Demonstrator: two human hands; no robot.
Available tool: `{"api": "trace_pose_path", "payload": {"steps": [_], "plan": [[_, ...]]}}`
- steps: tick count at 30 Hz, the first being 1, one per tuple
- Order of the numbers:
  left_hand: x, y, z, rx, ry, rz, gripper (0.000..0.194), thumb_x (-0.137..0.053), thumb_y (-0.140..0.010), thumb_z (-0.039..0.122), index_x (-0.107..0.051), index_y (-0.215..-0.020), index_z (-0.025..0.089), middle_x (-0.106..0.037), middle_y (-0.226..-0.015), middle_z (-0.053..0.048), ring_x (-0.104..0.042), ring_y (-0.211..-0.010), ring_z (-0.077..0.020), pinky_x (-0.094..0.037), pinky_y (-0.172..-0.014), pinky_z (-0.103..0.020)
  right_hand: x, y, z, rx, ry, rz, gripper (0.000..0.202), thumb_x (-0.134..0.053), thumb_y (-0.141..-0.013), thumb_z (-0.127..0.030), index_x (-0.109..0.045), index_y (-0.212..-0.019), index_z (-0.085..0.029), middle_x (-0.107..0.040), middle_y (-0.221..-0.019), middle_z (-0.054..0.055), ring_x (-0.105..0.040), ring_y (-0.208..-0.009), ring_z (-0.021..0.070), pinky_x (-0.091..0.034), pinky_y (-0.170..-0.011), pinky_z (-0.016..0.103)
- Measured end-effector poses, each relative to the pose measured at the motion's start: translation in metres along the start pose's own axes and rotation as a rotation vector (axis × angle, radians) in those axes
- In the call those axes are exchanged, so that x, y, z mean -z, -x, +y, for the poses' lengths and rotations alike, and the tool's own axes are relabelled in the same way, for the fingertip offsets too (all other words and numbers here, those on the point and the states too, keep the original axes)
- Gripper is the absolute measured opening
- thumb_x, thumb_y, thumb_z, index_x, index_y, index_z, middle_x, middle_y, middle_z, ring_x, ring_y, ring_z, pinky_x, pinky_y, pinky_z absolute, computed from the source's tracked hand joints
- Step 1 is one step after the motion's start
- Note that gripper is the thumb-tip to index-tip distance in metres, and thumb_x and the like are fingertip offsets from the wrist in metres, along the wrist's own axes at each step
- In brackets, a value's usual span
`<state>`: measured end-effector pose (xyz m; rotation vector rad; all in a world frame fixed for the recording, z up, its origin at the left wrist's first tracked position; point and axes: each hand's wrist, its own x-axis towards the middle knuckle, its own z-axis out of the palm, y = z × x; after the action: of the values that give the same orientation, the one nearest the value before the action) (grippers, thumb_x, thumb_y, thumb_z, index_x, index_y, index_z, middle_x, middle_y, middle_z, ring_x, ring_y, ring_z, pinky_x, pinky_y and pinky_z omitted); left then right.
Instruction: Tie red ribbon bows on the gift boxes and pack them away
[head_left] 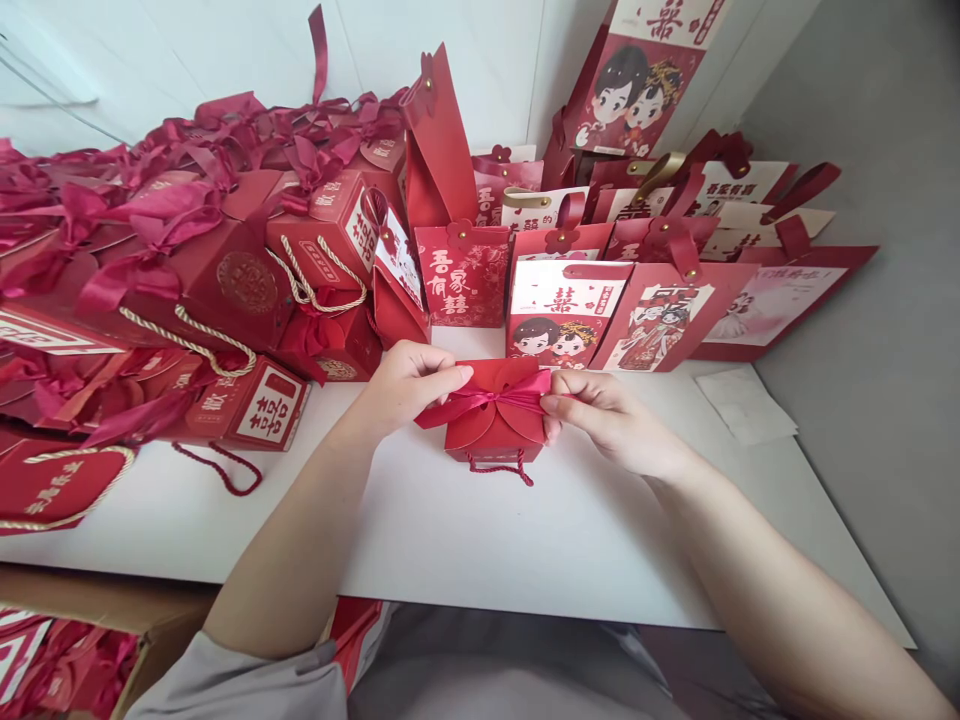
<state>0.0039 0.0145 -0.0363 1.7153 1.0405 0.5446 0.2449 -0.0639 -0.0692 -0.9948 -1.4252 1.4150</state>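
A small red gift box (pixel 499 430) with petal-like top flaps stands on the white table, a dark red cord handle (pixel 501 468) hanging from its near side. Across its top runs a crimson ribbon (pixel 495 398), crossed or knotted at the middle. My left hand (pixel 412 385) pinches the ribbon at the box's left side between thumb and forefinger. At the right side, my right hand (pixel 592 410) grips the other part of the ribbon, its fingers closed beside the box edge.
Ribboned red boxes (pixel 217 260) are piled at the left. Upright red and white gift bags (pixel 562 310) stand behind the box. White paper (pixel 746 403) lies at the right of the table (pixel 600 540). A cardboard carton (pixel 169 640) sits below, at the lower left.
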Motion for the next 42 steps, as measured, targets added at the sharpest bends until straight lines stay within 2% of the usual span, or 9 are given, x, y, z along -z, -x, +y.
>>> {"api": "trace_pose_path", "payload": {"steps": [7,12,14,17,21,25,32,37,42], "plan": [[0.0,-0.002,-0.001,0.0,0.056,0.025,0.049,-0.066,-0.085,0.036,-0.039,-0.05,0.016,-0.029,-0.05,0.006,-0.024,-0.048,-0.0055,-0.015,-0.049,-0.025,0.001,0.0,0.0,-0.011,0.121,0.075,0.028,-0.06,-0.093,-0.028,-0.059,-0.066,-0.02,-0.066,-0.068,0.0,-0.06,-0.067,0.0134,-0.047,-0.068,0.027],[-0.001,-0.006,-0.006,0.054,0.229,0.126,0.051,-0.072,-0.082,0.042,-0.042,-0.051,0.015,-0.033,-0.051,0.006,-0.029,-0.049,-0.0047,-0.02,-0.048,-0.021,0.004,0.001,0.001,-0.044,0.288,0.243,0.025,-0.059,-0.096,-0.037,-0.059,-0.077,-0.02,-0.067,-0.076,0.002,-0.062,-0.072,0.0167,-0.049,-0.071,0.031],[-0.002,-0.006,-0.006,0.091,0.296,0.125,0.049,-0.073,-0.081,0.042,-0.045,-0.051,0.015,-0.037,-0.052,0.005,-0.033,-0.048,-0.0044,-0.024,-0.048,-0.02,0.001,0.003,0.002,0.092,0.451,0.474,0.018,-0.062,-0.096,-0.038,-0.06,-0.09,-0.021,-0.069,-0.09,0.005,-0.065,-0.081,0.0198,-0.051,-0.075,0.035],[-0.002,-0.004,-0.002,0.181,0.373,0.047,0.044,-0.074,-0.08,0.043,-0.054,-0.053,0.014,-0.048,-0.053,0.002,-0.043,-0.047,-0.0058,-0.032,-0.047,-0.02,-0.013,0.009,0.002,0.515,0.864,0.727,0.007,-0.065,-0.094,-0.025,-0.062,-0.1,-0.022,-0.067,-0.099,0.008,-0.064,-0.095,0.0238,-0.05,-0.085,0.04],[-0.002,-0.001,0.0,0.174,0.343,-0.056,0.042,-0.071,-0.081,0.045,-0.062,-0.055,0.014,-0.056,-0.05,-0.001,-0.049,-0.042,-0.0095,-0.038,-0.044,-0.023,-0.053,0.022,0.004,0.916,1.132,0.38,0.013,-0.065,-0.094,-0.025,-0.069,-0.106,-0.02,-0.071,-0.105,0.009,-0.065,-0.102,0.0228,-0.051,-0.094,0.041],[-0.002,-0.001,-0.002,0.115,0.263,-0.06,0.044,-0.068,-0.085,0.045,-0.061,-0.053,0.015,-0.056,-0.048,0.0,-0.049,-0.043,-0.0092,-0.039,-0.047,-0.023,-0.087,0.027,0.01,0.889,1.305,0.269,0.016,-0.061,-0.099,-0.033,-0.074,-0.102,-0.024,-0.071,-0.132,0.006,-0.054,-0.131,0.0225,-0.021,-0.128,0.052],[-0.003,-0.003,-0.006,0.155,0.3,0.03,0.043,-0.072,-0.081,0.046,-0.059,-0.055,0.015,-0.053,-0.049,0.002,-0.047,-0.046,-0.0085,-0.037,-0.047,-0.022,-0.086,0.025,0.006,0.707,1.322,0.166,0.036,-0.055,-0.102,-0.027,-0.063,-0.135,-0.016,-0.06,-0.149,0.01,-0.055,-0.137,0.0246,0.002,-0.13,0.056],[-0.001,-0.003,-0.002,0.085,0.208,-0.045,0.044,-0.066,-0.086,0.049,-0.059,-0.058,0.015,-0.051,-0.051,0.001,-0.047,-0.047,-0.0094,-0.038,-0.049,-0.023,-0.08,0.027,0.005,0.812,1.134,0.233,0.034,-0.058,-0.097,-0.015,-0.064,-0.13,-0.015,-0.073,-0.13,0.012,-0.064,-0.129,0.0243,-0.033,-0.125,0.05],[0.001,0.0,0.005,-0.008,0.001,-0.083,0.052,-0.065,-0.088,0.049,-0.043,-0.054,0.017,-0.041,-0.05,0.004,-0.038,-0.05,-0.0079,-0.03,-0.051,-0.023,-0.066,0.028,0.007,0.882,0.811,0.351,0.037,-0.068,-0.087,-0.002,-0.064,-0.119,-0.021,-0.078,-0.099,0.007,-0.075,-0.098,0.0216,-0.061,-0.089,0.039]]}}
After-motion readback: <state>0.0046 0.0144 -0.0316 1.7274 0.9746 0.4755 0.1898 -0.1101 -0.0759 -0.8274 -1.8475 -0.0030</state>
